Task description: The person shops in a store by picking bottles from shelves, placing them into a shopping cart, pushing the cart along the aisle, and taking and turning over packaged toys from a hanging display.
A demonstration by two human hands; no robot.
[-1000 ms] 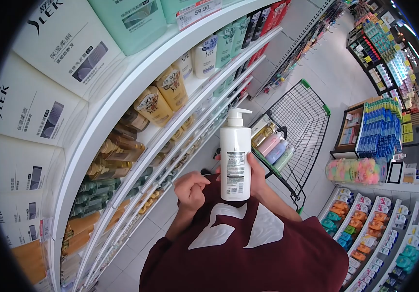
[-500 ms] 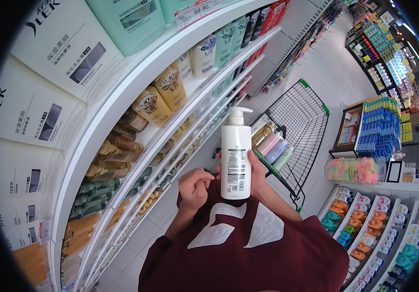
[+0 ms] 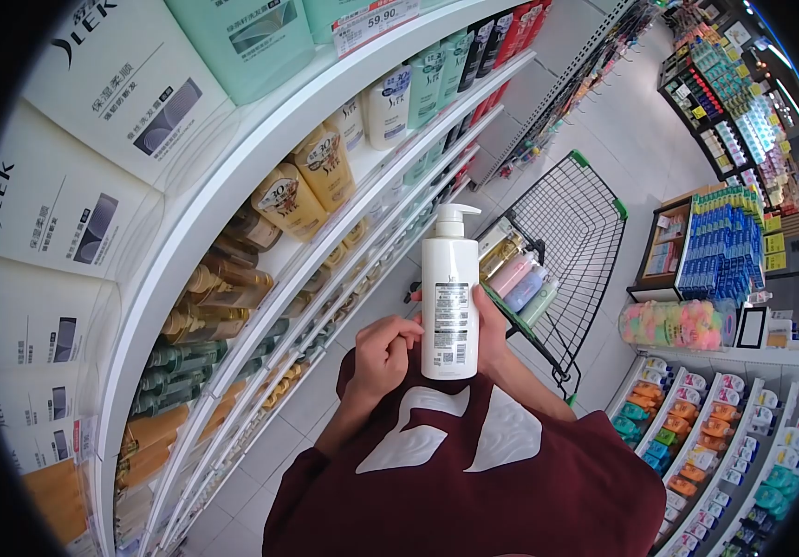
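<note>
A white pump bottle [image 3: 450,339] stands upright in front of my chest, its printed back label facing me. My right hand [image 3: 491,323] is wrapped round it from behind, the thumb along its right side. Close by the bottle's left side is my left hand [image 3: 384,357], fingers curled in and one knuckle towards the label's edge. Nothing shows inside that hand; whether its fingertip touches the bottle I cannot tell. Beyond the bottle, a shopping cart [image 3: 578,243] with green corners carries several bottles [image 3: 516,278] in yellow, pink, blue and green.
A long white shelf [image 3: 325,88] curves along my left, stocked with white boxes [image 3: 65,218], yellow bottles [image 3: 288,200] and tubes. To the right stand a display of blue packs [image 3: 720,246], a tub of colourful puffs [image 3: 678,325] and racks of small packages [image 3: 696,436].
My left hand has moved slightly up and to the right, closer to the bottle's side. The bottle and my right hand stay almost where they were.
</note>
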